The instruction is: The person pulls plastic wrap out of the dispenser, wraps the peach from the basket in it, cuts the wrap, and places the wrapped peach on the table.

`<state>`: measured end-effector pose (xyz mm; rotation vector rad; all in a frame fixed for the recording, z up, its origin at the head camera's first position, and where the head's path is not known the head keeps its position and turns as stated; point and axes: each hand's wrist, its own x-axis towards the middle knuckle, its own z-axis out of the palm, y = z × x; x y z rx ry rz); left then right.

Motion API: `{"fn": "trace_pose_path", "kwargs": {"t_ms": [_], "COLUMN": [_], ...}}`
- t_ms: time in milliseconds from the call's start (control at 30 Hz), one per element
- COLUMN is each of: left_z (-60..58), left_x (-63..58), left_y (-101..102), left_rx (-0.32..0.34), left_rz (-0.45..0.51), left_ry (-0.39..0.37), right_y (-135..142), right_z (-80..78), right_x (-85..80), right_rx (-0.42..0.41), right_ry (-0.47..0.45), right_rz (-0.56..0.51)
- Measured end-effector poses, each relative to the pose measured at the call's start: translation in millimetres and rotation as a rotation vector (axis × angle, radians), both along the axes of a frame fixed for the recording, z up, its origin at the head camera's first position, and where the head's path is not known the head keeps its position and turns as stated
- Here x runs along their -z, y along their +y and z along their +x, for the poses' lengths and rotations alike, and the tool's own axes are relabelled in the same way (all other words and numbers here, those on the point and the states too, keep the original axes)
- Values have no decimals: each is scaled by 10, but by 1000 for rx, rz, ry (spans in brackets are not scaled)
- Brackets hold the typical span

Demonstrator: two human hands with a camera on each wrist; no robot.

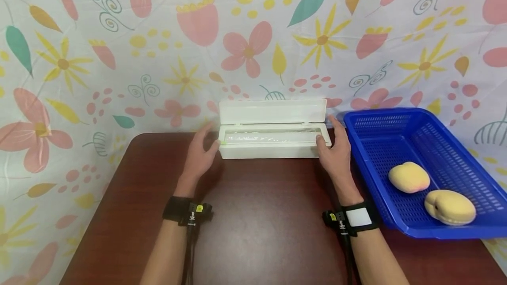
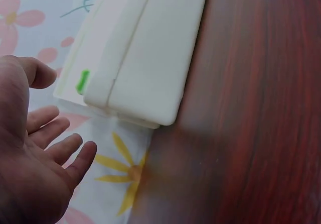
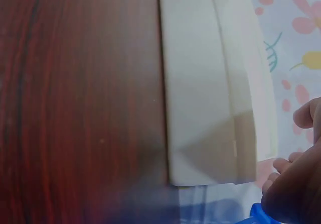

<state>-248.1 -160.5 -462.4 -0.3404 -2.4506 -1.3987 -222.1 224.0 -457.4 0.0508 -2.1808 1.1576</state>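
A long white cling film dispenser (image 1: 273, 151) stands at the back of the table with its lid (image 1: 273, 111) raised. Inside lies clear film (image 1: 269, 137), and a small green tab (image 2: 83, 82) shows at the left end. My left hand (image 1: 200, 155) is beside that end, fingers spread and relaxed, with a gap between them and the box in the left wrist view. At the opposite end, my right hand (image 1: 334, 155) has its fingers loosely apart, its thumb overlapping the front right corner in the head view. Neither hand grips anything.
A blue plastic basket (image 1: 370, 184) stands to the right, close by my right hand. It holds a round yellowish peach-like fruit (image 1: 409, 177) and a longer yellow one (image 1: 450, 206). A flower-patterned cloth (image 1: 245, 12) hangs behind the dark wooden table (image 1: 261, 214).
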Motion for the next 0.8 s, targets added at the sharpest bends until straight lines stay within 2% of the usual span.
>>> {"fn": "trace_pose_path", "kwargs": {"t_ms": [133, 500, 667, 800], "left_z": [53, 212, 218, 187], "left_x": [-45, -106, -100, -61], "left_y": [-37, -66, -46, -16], "left_rx": [9, 19, 22, 63], "left_rz": [-63, -205, -254, -279], "left_ry": [39, 66, 99, 149], "right_y": [7, 35, 42, 35], "right_z": [48, 171, 195, 173], "right_x": [-53, -87, -72, -41], "right_rx": [-8, -81, -97, -98], "right_ry": [18, 19, 23, 11], "right_rz": [28, 182, 257, 304]}}
